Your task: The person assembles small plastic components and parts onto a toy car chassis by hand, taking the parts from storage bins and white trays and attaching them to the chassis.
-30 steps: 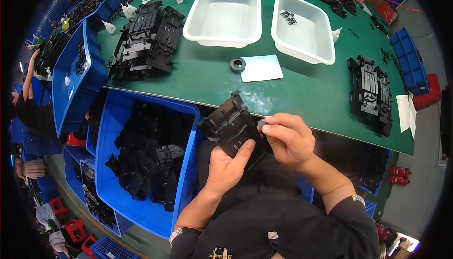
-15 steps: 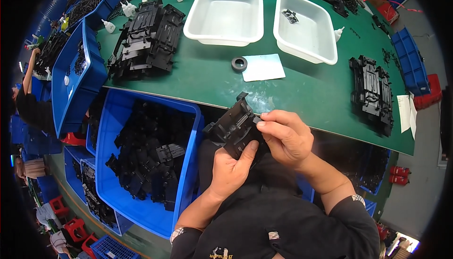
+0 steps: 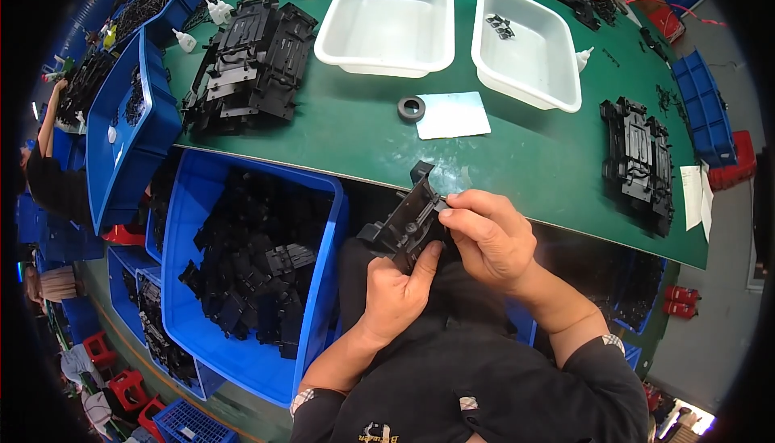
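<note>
My left hand is closed round the lower side of a black moulded plastic housing, its thumb lying along the near face. The housing is tilted in front of my body, just off the table's near edge, showing ribs and an upright tab at its far end. At its right edge my right hand is closed in a pinch, thumb and forefinger touching the housing. Whatever lies between those fingertips is hidden. A black ring-shaped roll and a pale sheet of paper lie on the table beyond my hands.
Two white basins stand on the green table; small black pieces lie in the right one. Stacked black housings sit left, more right. A blue bin of black parts is below left. Another person's arm shows far left.
The housing has been tipped in my left hand, so its face looks narrower and its far tab stands slightly lower and to the right. My right hand stays at its edge.
</note>
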{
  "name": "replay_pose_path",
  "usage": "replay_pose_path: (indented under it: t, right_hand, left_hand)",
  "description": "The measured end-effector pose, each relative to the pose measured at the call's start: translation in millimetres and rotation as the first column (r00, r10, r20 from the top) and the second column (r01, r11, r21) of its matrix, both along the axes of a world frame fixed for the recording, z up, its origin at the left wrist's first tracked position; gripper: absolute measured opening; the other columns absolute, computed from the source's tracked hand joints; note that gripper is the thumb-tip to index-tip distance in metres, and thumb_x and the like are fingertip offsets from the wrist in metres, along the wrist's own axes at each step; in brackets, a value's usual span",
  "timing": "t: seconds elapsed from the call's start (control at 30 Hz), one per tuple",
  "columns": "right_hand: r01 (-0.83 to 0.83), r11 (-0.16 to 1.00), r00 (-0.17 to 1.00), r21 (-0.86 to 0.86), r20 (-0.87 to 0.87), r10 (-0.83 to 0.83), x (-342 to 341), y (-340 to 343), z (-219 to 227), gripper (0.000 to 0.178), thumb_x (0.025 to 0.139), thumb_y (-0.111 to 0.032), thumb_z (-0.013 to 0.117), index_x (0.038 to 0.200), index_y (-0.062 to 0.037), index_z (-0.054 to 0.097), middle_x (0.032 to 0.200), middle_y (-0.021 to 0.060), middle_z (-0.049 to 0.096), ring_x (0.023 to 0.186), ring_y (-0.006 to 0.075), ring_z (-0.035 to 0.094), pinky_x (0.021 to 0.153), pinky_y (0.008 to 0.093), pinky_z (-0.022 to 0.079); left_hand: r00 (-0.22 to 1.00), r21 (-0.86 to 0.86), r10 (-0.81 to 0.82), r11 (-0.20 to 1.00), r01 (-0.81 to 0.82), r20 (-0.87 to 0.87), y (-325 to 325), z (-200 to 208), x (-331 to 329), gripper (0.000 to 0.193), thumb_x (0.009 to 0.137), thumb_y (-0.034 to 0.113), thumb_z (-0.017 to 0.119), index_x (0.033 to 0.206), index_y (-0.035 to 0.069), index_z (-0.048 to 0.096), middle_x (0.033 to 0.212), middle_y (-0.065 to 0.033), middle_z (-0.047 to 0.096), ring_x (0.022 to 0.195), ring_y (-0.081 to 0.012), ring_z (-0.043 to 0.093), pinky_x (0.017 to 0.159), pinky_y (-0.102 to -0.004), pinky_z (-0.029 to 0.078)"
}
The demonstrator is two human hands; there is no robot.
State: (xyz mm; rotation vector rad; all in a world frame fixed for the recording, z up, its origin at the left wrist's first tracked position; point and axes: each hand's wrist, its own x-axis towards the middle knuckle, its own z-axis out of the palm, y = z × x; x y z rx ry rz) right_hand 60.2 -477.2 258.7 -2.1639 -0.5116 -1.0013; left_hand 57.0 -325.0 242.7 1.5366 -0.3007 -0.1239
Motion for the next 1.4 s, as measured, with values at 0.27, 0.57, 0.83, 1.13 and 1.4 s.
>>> replay_pose_path:
  t: [0.27, 0.57, 0.83, 1.13, 1.4]
  right_hand:
    - [-0.009, 1.0, 0.999, -0.02, -0.054, 0.008, -3, 1, 2, 0.03, 0.07, 0.01, 0.069, 0.097, -0.0028, 0.062, 0.094, 0.0139, 0.063, 0.078, 0.0243, 0.063, 0.066, 0.0289, 0.053]
    - [-0.009, 0.999, 0.998, -0.052, -0.061, 0.005, 0, 3, 0, 0.032, 0.067, 0.012, 0.069, 0.095, -0.0012, 0.062, 0.092, 0.0139, 0.061, 0.076, 0.0251, 0.062, 0.065, 0.0293, 0.052]
    - [-0.031, 0.997, 0.999, -0.07, -0.009, 0.031, 9, -3, -2, 0.032, 0.062, 0.01, 0.065, 0.093, 0.0009, 0.062, 0.09, 0.0148, 0.06, 0.071, 0.026, 0.062, 0.06, 0.0304, 0.053]
    - [-0.072, 0.997, 0.982, -0.001, -0.173, 0.071, 15, 0, 7, 0.028, 0.068, 0.006, 0.069, 0.095, -0.0018, 0.064, 0.089, 0.013, 0.064, 0.074, 0.0253, 0.064, 0.063, 0.0307, 0.054]
    - [0.287, 0.956, 0.861, 0.058, -0.453, -0.231, 104, -113, 57, 0.013, 0.081, -0.007, 0.062, 0.091, -0.0008, 0.068, 0.085, 0.0168, 0.067, 0.074, 0.0276, 0.066, 0.068, 0.0324, 0.052]
  left_hand:
    - [1.0, 0.021, 0.01, 1.0, -0.01, 0.024, 0, -3, -1, 0.013, 0.087, 0.004, 0.063, 0.094, -0.006, 0.064, 0.077, -0.0126, 0.069, 0.064, -0.0146, 0.064, 0.056, -0.027, 0.046]
    - [0.999, 0.055, 0.022, 0.998, -0.023, 0.028, 1, -4, -2, 0.013, 0.086, 0.004, 0.064, 0.094, -0.006, 0.064, 0.077, -0.0135, 0.068, 0.064, -0.0168, 0.065, 0.055, -0.0273, 0.047]
    - [0.998, 0.051, -0.003, 0.999, 0.0, 0.059, -1, -7, 2, 0.012, 0.086, 0.004, 0.063, 0.093, -0.006, 0.065, 0.075, -0.0134, 0.068, 0.062, -0.0182, 0.065, 0.055, -0.0284, 0.047]
    - [0.963, -0.119, -0.083, 0.992, 0.053, -0.258, 4, -5, 6, 0.027, 0.087, 0.001, 0.061, 0.113, -0.003, 0.058, 0.106, -0.0064, 0.063, 0.095, -0.0115, 0.058, 0.082, -0.0259, 0.047]
    - [0.829, -0.432, -0.19, 0.899, -0.069, -0.527, 17, -7, 23, 0.032, 0.088, 0.004, 0.06, 0.117, -0.006, 0.052, 0.109, -0.0204, 0.062, 0.097, -0.0302, 0.063, 0.087, -0.0411, 0.051]
